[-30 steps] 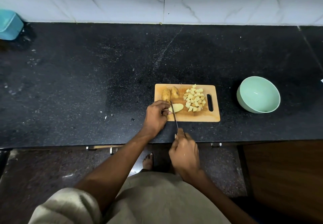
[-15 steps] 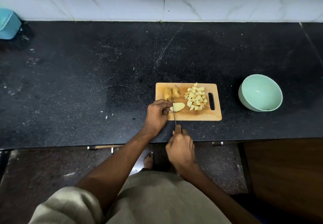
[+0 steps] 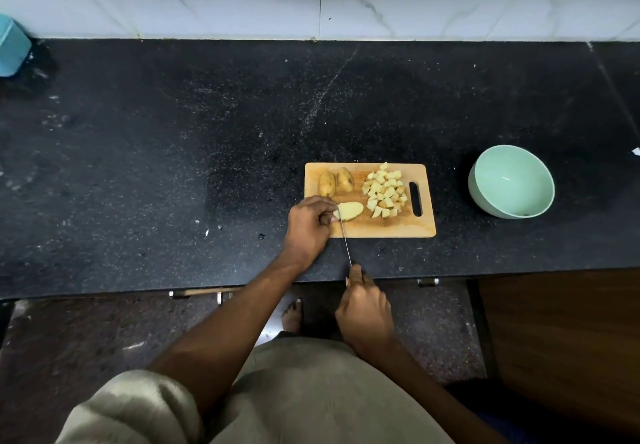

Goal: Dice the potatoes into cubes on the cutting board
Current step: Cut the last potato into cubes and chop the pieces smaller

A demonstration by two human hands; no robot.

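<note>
On cutting board (image 3: 408, 227) atop counter (image 3: 173, 166) | left hand (image 3: 308, 223) fingers pinching halved potato (image 3: 350, 211) | right hand (image 3: 365, 315) gripping knife (image 3: 345, 239) | risk: blade is running beside fingertips; a slip could be nicking them.

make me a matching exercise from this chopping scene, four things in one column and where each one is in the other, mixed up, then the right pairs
Things:
1. potato cubes
2. green bowl
3. half potato
4. two unpeeled potato pieces

Places:
A. on the counter, right of the cutting board
B. at the board's far left corner
C. piled on the board beside its handle slot
D. under the left hand's fingertips, at the knife blade

Pairs: 1-C, 2-A, 3-D, 4-B

The right hand holds the knife's handle.
</note>
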